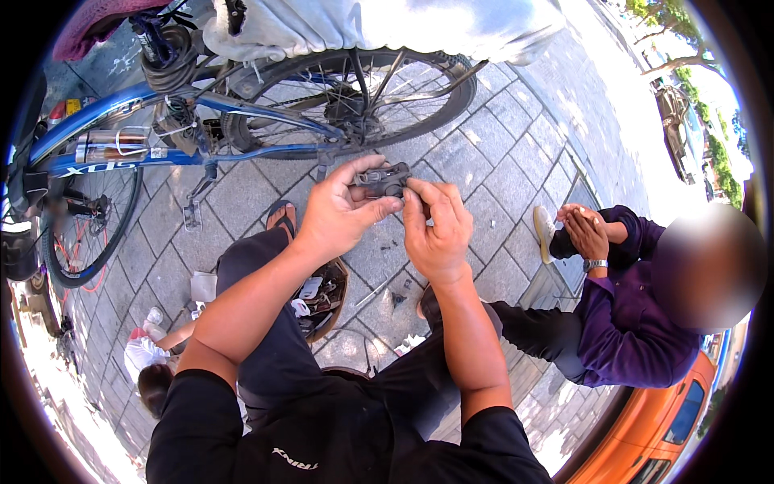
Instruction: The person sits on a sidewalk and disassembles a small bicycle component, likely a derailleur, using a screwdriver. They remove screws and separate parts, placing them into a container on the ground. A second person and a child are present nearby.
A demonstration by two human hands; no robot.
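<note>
My left hand grips a small dark metal mechanical part, with its thumb along the lower side and fingers round the left end. My right hand pinches the right end of the same part with bent fingers. Just beyond them a blue bicycle frame lies across the upper left, with its black rear wheel behind the part. Below my hands, partly hidden by my left forearm, is a round container of tools and small pieces.
A person in a purple shirt crouches at right with clasped hands. Another person is low at left near a second wheel. Loose bits lie on the paving. A light cloth hangs at top; an orange vehicle stands lower right.
</note>
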